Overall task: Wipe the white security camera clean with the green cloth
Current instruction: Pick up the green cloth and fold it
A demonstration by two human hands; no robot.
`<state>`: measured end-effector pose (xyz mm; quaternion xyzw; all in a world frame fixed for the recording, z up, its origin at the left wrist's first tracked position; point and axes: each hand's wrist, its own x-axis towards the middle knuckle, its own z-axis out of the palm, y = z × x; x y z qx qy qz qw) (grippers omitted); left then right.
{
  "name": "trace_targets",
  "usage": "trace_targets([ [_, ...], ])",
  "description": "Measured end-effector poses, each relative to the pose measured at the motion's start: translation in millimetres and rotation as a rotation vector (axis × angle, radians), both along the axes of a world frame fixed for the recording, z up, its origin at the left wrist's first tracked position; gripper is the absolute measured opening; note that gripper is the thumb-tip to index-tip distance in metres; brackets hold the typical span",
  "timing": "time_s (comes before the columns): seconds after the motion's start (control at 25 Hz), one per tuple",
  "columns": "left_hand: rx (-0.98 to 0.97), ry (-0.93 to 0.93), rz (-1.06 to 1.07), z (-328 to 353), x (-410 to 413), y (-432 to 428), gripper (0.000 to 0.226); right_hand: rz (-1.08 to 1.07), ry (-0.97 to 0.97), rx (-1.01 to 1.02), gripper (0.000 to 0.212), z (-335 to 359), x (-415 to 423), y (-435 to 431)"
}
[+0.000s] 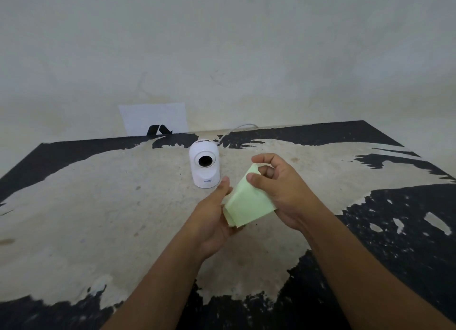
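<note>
Head view looks down on a worn counter [98, 206] whose black coating has peeled away across most of the middle, leaving a pale patch with black edges. No containers show anywhere on it. Both hands meet above the pale patch and share a folded green cloth [248, 203]. Left hand [213, 216] cups the cloth from below and from the side, palm turned inward, thumb raised along the cloth's left edge and the fingers hidden beneath the folds. Right hand [278, 184] pinches the cloth's upper corner between thumb and curled fingers, the rest of the hand partly closed around the right edge. Neither hand touches the counter. A white security camera [204, 164] stands upright on the counter just beyond the left thumb, near it but apart from both hands and from the cloth; its dark round lens faces the viewer, and small lettering on its base is too small to read with certainty. A white cable [234, 129] runs from behind the camera toward the back edge of the counter. Farther back on the left, a white sheet of paper [154, 118] leans against the grey wall [222, 45], with a small black stand [158, 129] in front of it. Nothing lies between the cloth and the camera.
</note>
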<state>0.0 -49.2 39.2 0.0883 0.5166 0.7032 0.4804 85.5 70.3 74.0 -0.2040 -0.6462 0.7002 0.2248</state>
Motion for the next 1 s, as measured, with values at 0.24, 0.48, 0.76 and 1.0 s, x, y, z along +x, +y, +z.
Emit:
trace_targets([
  [0.24,-0.029,0.312,0.296,2.6,-8.4,-17.0,0.032,0.023,-0.059,-0.132,0.023,-10.7,7.0,-14.6],
  [0.48,-0.134,0.733,0.312,12.5,-7.4,-35.8,0.012,0.111,-0.079,0.004,0.019,-16.0,6.3,-24.4],
  [0.76,-0.199,0.942,0.275,26.1,-17.5,-52.7,0.012,0.102,-0.128,0.393,0.014,-10.0,1.3,-19.5],
  [1.0,-0.261,0.937,0.079,35.8,-37.4,-62.5,0.018,0.108,-0.186,0.64,0.009,3.8,-9.8,-7.4],
])
